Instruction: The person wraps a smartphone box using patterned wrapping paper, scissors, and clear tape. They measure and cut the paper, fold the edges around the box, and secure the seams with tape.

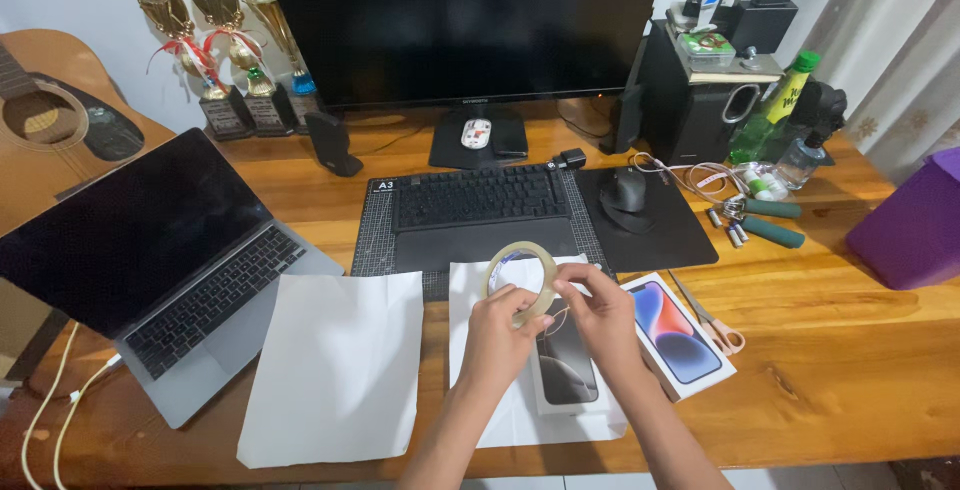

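Near the desk's (820, 350) front edge, above a phone box (565, 365): left hand (497, 335) gripping the tape roll (520, 280), right hand (598, 305) pinching its rim (feeling for the end). Best turned slowly, nail along the surface.

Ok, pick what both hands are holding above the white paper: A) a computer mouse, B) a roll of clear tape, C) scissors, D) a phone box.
B: the left hand and right hand both grip the roll of clear tape, while the scissors lie on the desk.
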